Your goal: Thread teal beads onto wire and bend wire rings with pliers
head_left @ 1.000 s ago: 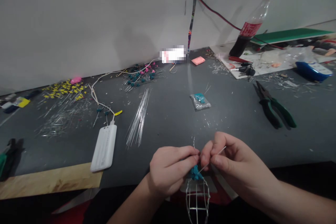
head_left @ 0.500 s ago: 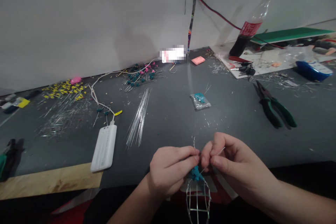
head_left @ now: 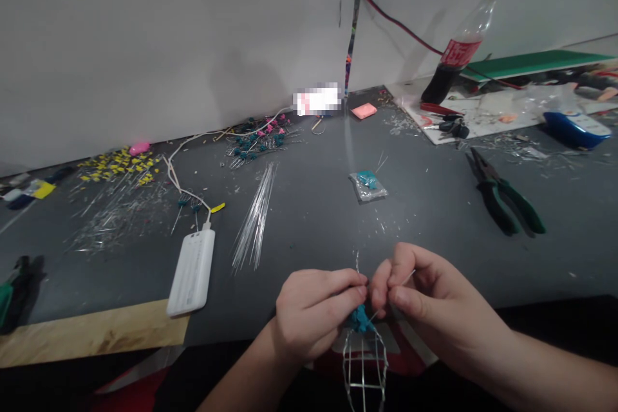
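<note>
Near the table's front edge, my left hand (head_left: 313,309) is closed on the upper part of a wire frame (head_left: 363,360), a silver lattice with a twisted tip poking up past my fingers. A blue clay-like lump (head_left: 360,319) sits on the frame just below my fingertips. My right hand (head_left: 425,296) pinches a thin wire (head_left: 374,316) between thumb and fingers; its lower end meets the blue lump and its other end sticks out above the thumb. Fingertips of both hands almost touch. The part of the frame under my left fingers is hidden.
Straight wires (head_left: 255,219) lie left of centre, beside a white power bank (head_left: 192,271). Pliers (head_left: 505,196) rest at right. Ahead is a small bag with blue material (head_left: 368,185). Yellow-tipped wires (head_left: 120,165) lie far left; a cola bottle (head_left: 458,45) stands back right.
Hardly anything differs. My right hand has shifted very slightly with the thin wire, while my left hand keeps its hold on the frame.
</note>
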